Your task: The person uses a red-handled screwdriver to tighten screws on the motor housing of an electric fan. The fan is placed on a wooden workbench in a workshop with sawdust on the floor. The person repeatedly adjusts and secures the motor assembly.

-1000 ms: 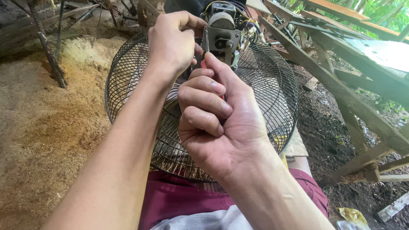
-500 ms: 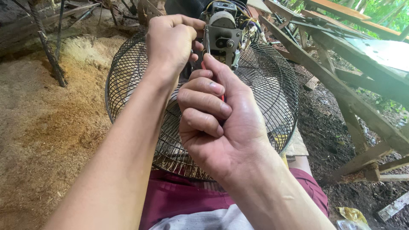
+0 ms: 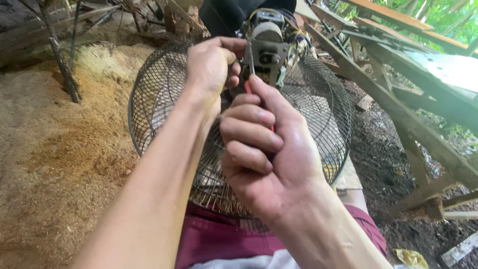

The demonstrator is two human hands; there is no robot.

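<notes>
A round black wire fan guard (image 3: 323, 114) rests on my lap, with a grey fan motor (image 3: 269, 50) and its wires at the top centre. My right hand (image 3: 264, 149) is closed around a red-handled screwdriver (image 3: 247, 85), its metal shaft pointing up at the motor housing. My left hand (image 3: 211, 65) is curled at the motor's left side, fingers pinched against it; what it pinches is hidden.
Sawdust-covered ground (image 3: 59, 149) spreads to the left, with thin branches (image 3: 59, 60) standing in it. A weathered wooden frame with slanted beams (image 3: 408, 119) runs along the right. A yellow wrapper (image 3: 411, 256) lies at the lower right.
Both hands have stayed on the motor; the right hand has shifted slightly with the screwdriver.
</notes>
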